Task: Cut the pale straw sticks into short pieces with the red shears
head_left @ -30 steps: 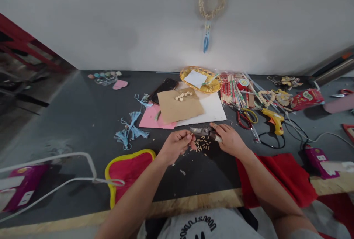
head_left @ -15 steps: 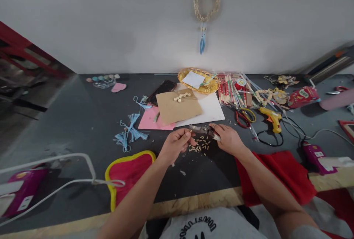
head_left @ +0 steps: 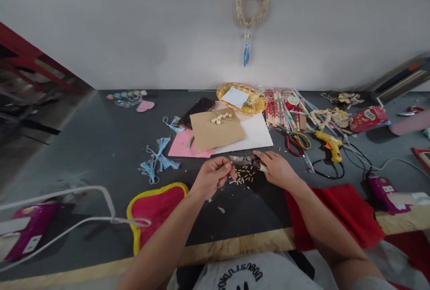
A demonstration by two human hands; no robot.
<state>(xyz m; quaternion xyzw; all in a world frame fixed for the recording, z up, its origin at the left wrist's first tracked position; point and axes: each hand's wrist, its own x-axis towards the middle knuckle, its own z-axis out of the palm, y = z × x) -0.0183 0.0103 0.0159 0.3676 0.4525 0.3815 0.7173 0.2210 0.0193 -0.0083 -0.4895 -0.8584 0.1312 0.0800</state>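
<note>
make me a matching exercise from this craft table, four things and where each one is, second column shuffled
Things:
1. yellow hot glue gun
2. heart-shaped bead wreath
3. small cut wooden bits
4. metal cutting pliers

Places:
A. hanging on the white wall
B. gripped in the right hand
C. scattered on the dark table between the left hand and the right hand
D. lying just right of the red-handled scissors

Pairs: 1-D, 2-A, 3-C, 4-B
</note>
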